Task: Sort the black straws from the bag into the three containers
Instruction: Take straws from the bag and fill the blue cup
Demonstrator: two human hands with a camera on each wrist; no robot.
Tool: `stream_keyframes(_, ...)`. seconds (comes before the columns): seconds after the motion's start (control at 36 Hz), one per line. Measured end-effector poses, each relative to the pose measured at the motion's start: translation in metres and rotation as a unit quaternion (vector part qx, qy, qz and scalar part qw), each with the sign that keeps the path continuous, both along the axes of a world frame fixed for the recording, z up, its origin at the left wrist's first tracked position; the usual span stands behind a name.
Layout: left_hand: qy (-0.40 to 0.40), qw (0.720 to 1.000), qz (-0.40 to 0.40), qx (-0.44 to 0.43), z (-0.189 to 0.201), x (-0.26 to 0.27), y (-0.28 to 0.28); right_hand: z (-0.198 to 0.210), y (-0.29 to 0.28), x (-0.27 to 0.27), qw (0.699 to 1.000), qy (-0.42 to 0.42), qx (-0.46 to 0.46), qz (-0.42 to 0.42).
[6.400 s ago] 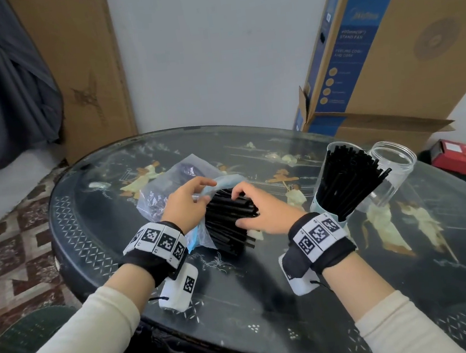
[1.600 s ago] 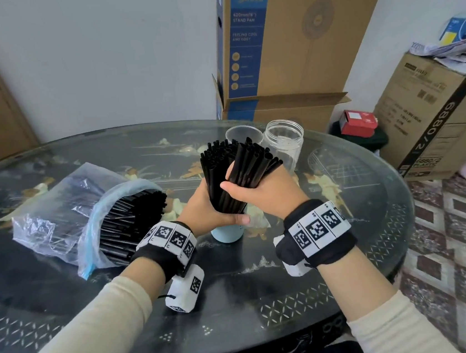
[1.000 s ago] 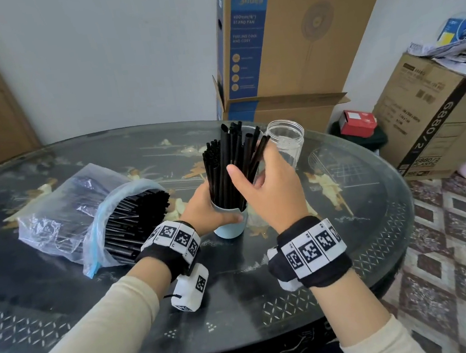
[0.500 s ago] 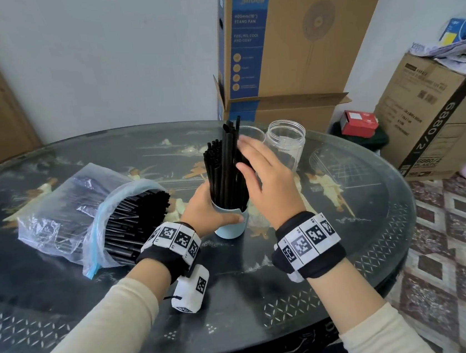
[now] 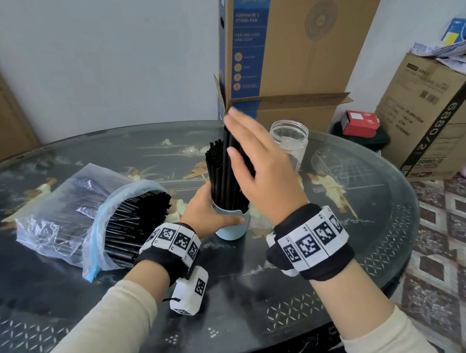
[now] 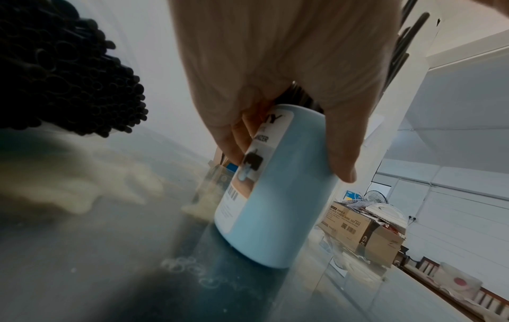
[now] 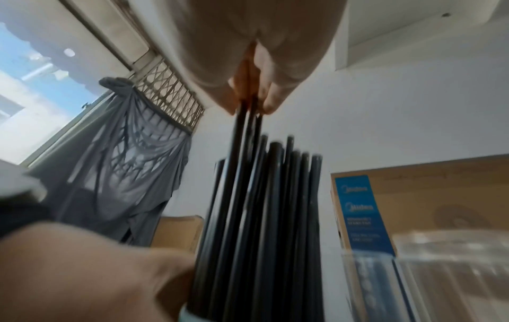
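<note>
Plainly, the left hand gripped the upper wall of the blue cup, which stood on the bench packed with upright black straws. Above it the right hand, fingers nearly straight, pinched the tops of a few straws standing higher than the rest. More straws lay in the bag left of the left hand. A clear jar stood just beyond the right hand.

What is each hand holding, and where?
The left hand grips the blue cup around its upper wall; the right hand pinches a few straws near their top ends.
</note>
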State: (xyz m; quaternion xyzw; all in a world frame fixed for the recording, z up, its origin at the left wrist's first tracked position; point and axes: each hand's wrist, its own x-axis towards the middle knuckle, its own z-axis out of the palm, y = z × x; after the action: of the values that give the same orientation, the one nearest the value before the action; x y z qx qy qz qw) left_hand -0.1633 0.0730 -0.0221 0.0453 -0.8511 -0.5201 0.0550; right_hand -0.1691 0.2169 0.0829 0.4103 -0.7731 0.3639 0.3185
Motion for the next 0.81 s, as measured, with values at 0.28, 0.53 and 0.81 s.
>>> stream_keyframes(0.28, 0.002, 1.0, -0.004, -0.014, 0.002, 0.001, -0.001, -0.023, -0.003, -0.003, 0.998, 0.042, -0.012, -0.038)
stream_keyframes(0.53, -0.001, 1.0, 0.0, -0.019, 0.006, 0.004, 0.002, -0.032, 0.0, -0.005, 0.999, 0.025, -0.033, -0.028)
stream_keyframes(0.81, 0.019, 1.0, -0.011, -0.021, 0.015, 0.009, 0.006, -0.062, -0.006, 0.002, 0.999, 0.025, -0.019, -0.022)
